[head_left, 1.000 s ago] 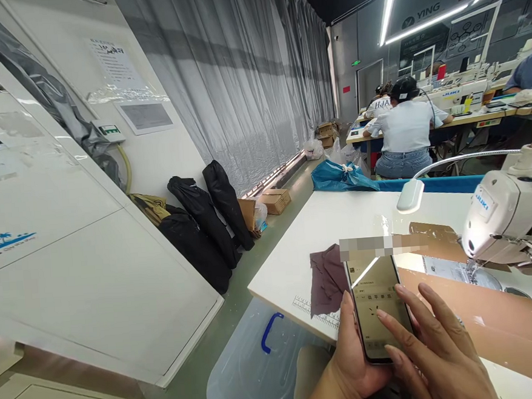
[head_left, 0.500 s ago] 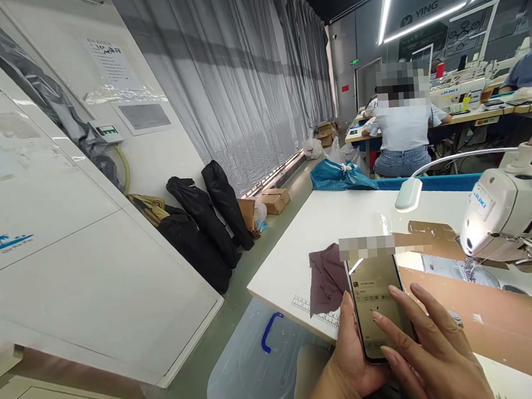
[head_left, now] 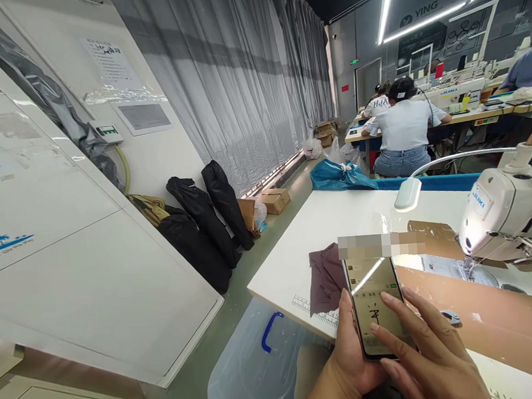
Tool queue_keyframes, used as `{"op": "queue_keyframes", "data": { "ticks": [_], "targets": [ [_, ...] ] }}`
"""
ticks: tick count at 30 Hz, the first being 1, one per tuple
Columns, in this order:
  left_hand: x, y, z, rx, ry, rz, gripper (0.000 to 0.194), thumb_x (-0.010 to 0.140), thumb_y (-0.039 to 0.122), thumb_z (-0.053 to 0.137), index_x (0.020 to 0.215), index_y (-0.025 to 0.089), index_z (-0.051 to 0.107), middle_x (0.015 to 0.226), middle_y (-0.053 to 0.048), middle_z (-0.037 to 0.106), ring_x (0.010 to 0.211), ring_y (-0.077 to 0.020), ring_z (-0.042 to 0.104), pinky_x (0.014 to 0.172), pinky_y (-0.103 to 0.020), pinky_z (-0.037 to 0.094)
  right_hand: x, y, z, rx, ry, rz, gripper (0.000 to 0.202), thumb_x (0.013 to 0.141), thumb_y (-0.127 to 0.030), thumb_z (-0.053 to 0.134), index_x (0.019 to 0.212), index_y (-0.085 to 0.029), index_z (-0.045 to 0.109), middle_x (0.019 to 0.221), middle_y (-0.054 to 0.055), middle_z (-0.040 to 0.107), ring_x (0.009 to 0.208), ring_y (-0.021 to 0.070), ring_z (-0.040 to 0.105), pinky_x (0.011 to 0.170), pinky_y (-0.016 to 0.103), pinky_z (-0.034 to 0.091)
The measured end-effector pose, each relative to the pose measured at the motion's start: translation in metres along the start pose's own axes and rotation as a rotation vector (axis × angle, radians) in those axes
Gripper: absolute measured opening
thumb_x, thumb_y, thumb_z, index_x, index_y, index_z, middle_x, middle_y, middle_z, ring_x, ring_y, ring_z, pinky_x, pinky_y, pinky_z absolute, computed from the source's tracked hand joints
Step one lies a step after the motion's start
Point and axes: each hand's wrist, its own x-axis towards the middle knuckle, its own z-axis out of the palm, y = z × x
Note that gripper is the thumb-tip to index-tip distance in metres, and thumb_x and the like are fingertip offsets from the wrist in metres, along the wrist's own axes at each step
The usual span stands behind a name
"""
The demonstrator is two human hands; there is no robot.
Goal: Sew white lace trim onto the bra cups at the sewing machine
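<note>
My left hand (head_left: 354, 363) is wrapped round the lower part of a phone (head_left: 374, 313), its thumb along the left edge. Over the lit screen, which shows dark handwritten strokes, my right hand (head_left: 433, 346) has its fingers spread, one fingertip at the strokes. Nothing is held in the right hand. A dark purple cloth (head_left: 325, 280) lies on the white table (head_left: 292, 252) just left of the phone. To the right stands a white sewing machine (head_left: 494, 208), its lamp lit above the needle area.
Below the table's left edge is a translucent bin (head_left: 245, 359) with a blue handle. A white lamp (head_left: 408, 194) hangs over the table's back part. Black wrapped bundles (head_left: 199, 228) lean by a white cabinet. People sit at machines at the back right.
Handwritten strokes on the phone screen have grown into a fuller character, and the list above differs. My right hand has shifted slightly, with its fingertips lower on the screen.
</note>
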Motion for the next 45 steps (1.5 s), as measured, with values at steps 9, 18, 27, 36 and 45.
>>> {"op": "queue_keyframes", "data": {
  "ticks": [9, 18, 27, 36, 45],
  "targets": [
    [-0.001, -0.001, 0.001, 0.010, -0.060, -0.010, 0.076, 0.089, 0.070, 0.033, 0.129, 0.010, 0.059, 0.123, -0.018, 0.064, 0.115, -0.0318, 0.057, 0.106, -0.044, 0.032, -0.002, 0.001, -0.006, 0.037, 0.088, 0.040, 0.018, 0.090, -0.029, 0.053, 0.091, -0.022, 0.070, 0.134, 0.012, 0.049, 0.136, 0.0334, 0.034, 0.100, 0.041, 0.037],
    [0.001, 0.000, 0.005, -0.020, -0.120, 0.013, 0.074, 0.088, 0.069, 0.037, 0.127, 0.011, 0.060, 0.124, -0.015, 0.064, 0.111, -0.0269, 0.058, 0.106, -0.039, 0.031, 0.011, 0.000, -0.007, -0.016, 0.164, 0.080, 0.018, 0.090, -0.023, 0.051, 0.082, -0.022, 0.068, 0.118, 0.013, 0.058, 0.128, 0.0303, 0.043, 0.083, 0.038, 0.048],
    [-0.001, -0.003, 0.002, -0.028, -0.091, -0.001, 0.076, 0.090, 0.068, 0.030, 0.129, 0.010, 0.059, 0.107, -0.016, 0.069, 0.101, -0.0277, 0.063, 0.102, -0.042, 0.036, 0.006, 0.000, -0.001, -0.142, 0.086, 0.080, 0.029, 0.091, -0.030, 0.049, 0.112, -0.016, 0.062, 0.139, 0.024, 0.043, 0.135, 0.0444, 0.031, 0.082, 0.052, 0.047],
    [0.000, -0.002, 0.000, -0.061, -0.123, 0.023, 0.070, 0.093, 0.062, 0.030, 0.134, 0.010, 0.053, 0.131, -0.015, 0.060, 0.121, -0.0276, 0.055, 0.110, -0.040, 0.031, 0.005, 0.000, 0.003, -0.156, 0.051, 0.107, 0.039, 0.089, -0.032, 0.052, 0.123, -0.015, 0.056, 0.148, 0.025, 0.033, 0.137, 0.0471, 0.025, 0.093, 0.055, 0.038],
    [-0.001, -0.001, 0.002, -0.015, -0.118, 0.014, 0.073, 0.092, 0.064, 0.032, 0.137, 0.009, 0.050, 0.138, -0.014, 0.054, 0.131, -0.0289, 0.046, 0.114, -0.040, 0.026, 0.004, 0.000, 0.004, -0.150, 0.055, 0.113, 0.037, 0.089, -0.032, 0.052, 0.122, -0.016, 0.057, 0.147, 0.024, 0.034, 0.137, 0.0469, 0.026, 0.092, 0.057, 0.040]
  ]
}}
